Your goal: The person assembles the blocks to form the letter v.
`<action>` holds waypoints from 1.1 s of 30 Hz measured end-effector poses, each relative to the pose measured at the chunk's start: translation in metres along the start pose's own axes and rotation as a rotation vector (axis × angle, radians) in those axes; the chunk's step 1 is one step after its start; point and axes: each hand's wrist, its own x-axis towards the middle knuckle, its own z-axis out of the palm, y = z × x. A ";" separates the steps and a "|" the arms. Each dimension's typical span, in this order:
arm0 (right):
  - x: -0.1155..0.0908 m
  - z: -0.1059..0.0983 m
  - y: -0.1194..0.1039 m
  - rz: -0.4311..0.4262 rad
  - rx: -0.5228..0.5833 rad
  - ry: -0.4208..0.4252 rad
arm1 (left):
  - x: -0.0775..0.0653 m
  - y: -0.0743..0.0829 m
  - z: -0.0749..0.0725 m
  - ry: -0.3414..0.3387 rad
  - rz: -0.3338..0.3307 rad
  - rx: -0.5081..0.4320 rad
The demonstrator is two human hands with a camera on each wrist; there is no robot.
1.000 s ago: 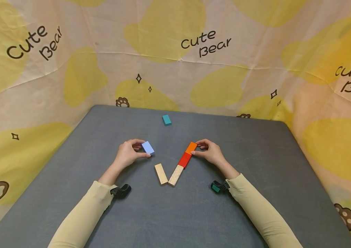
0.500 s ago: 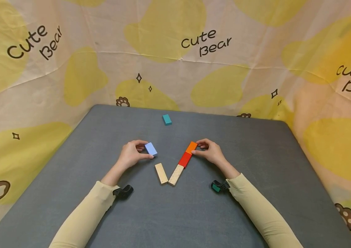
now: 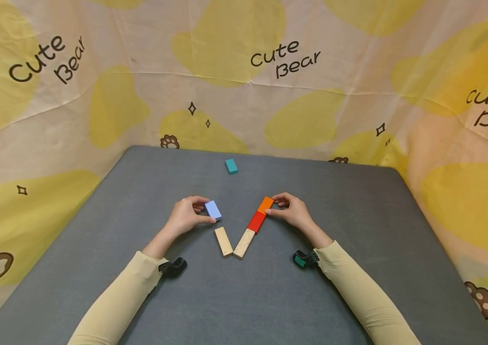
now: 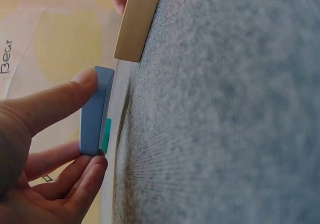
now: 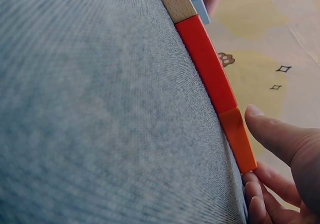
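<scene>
My left hand point(image 3: 186, 214) pinches a light blue block point(image 3: 213, 210) between thumb and fingertips, one at each end. In the left wrist view this blue block point(image 4: 95, 111) hangs close over the table, tilted. Just below it in the head view, a plain wooden block point(image 3: 224, 241) slants toward the foot of a second wooden block point(image 3: 244, 243). From that one a red block point(image 3: 256, 222) and an orange block point(image 3: 265, 205) continue end to end, up and to the right. My right hand point(image 3: 292, 210) holds the orange block, thumb by its side and fingertips at its far end.
A teal block point(image 3: 231, 166) lies alone near the back of the grey table point(image 3: 244, 302). Behind the table's far edge hangs a printed cloth point(image 3: 226, 62), which also runs along both sides. Dark bands with small devices sit on both wrists.
My left hand has moved right and slightly nearer with the blue block, which is now closer to the left wooden block's upper end. My right hand and the row of blocks have stayed put.
</scene>
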 end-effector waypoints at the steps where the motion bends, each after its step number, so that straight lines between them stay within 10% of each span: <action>1: 0.000 0.000 0.000 -0.001 -0.001 0.001 | 0.000 0.000 0.000 -0.002 0.001 -0.001; 33: 0.002 0.001 0.002 0.000 -0.019 0.007 | -0.008 0.003 0.004 -0.046 0.022 0.003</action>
